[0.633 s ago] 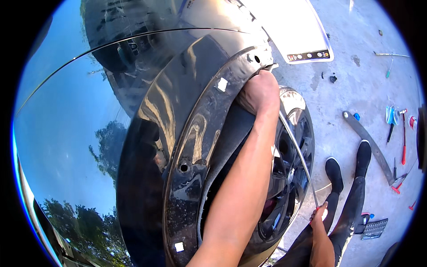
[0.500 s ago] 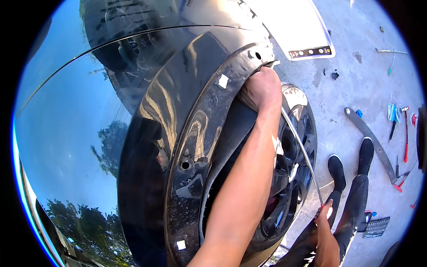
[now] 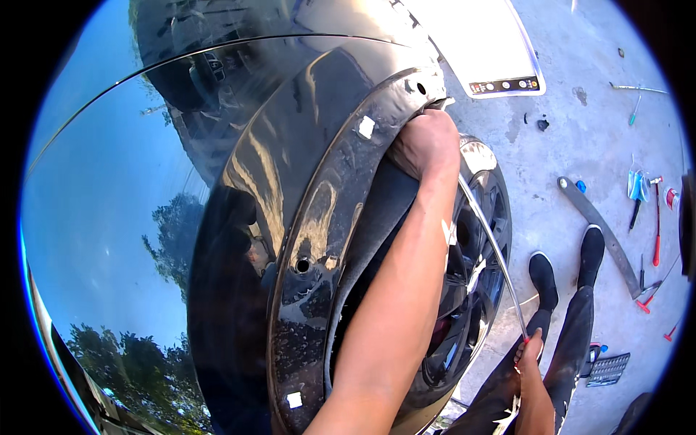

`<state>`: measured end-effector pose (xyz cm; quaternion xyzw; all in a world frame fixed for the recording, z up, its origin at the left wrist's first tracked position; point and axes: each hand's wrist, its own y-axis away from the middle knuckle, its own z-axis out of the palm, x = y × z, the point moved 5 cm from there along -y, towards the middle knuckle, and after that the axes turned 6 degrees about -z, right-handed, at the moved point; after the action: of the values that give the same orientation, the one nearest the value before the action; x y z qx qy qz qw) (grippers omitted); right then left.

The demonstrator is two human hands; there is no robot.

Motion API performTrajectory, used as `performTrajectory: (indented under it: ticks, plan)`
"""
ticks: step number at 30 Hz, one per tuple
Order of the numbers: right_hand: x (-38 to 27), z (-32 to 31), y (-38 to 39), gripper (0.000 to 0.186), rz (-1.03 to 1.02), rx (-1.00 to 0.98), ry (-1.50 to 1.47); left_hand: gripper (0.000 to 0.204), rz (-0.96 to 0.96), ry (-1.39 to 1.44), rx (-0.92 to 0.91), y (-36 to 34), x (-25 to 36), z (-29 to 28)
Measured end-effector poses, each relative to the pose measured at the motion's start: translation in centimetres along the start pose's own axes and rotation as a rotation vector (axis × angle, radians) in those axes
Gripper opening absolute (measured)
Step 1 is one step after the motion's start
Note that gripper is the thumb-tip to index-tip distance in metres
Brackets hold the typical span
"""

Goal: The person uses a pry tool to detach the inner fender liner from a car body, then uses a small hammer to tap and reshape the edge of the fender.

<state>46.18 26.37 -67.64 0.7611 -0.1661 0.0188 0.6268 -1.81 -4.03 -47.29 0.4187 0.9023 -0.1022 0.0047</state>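
My left hand reaches into the wheel arch of a dark, glossy car, up against the underside of the fender edge. It looks curled closed, but its fingertips and whatever they hold are hidden. A long metal rod slants from behind my left wrist down to my right hand. My right hand is wrapped round the red handle at the rod's lower end. The rod's far end is out of sight. Behind my left forearm is the black wheel, and a dark liner curves inside the arch.
A white panel lamp stands beyond the fender. On the concrete to the right lie a long grey strip, a red-handled hammer, a red T-handled tool and a tool-bit case. My feet are beside the wheel.
The view has shifted slightly, so the floor tools and my feet appear a little further left. Both hands and the rod keep nearly the same places.
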Motion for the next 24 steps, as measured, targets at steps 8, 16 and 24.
performTrajectory:
  ticks: [8,16,24]
  plan:
    - [1.0,0.0,-2.3,0.051,0.043,-0.083,0.027,0.029,-0.294,0.286,-0.141,-0.3,-1.1,0.6]
    - [3.1,2.2,-0.5,0.049,0.120,-0.032,0.041,0.020,-0.075,0.101,0.070,0.2,-0.1,0.5]
    - [1.4,0.0,-0.1,0.052,0.054,-0.037,0.004,0.013,-0.311,0.172,-0.179,-0.2,-0.5,-0.1]
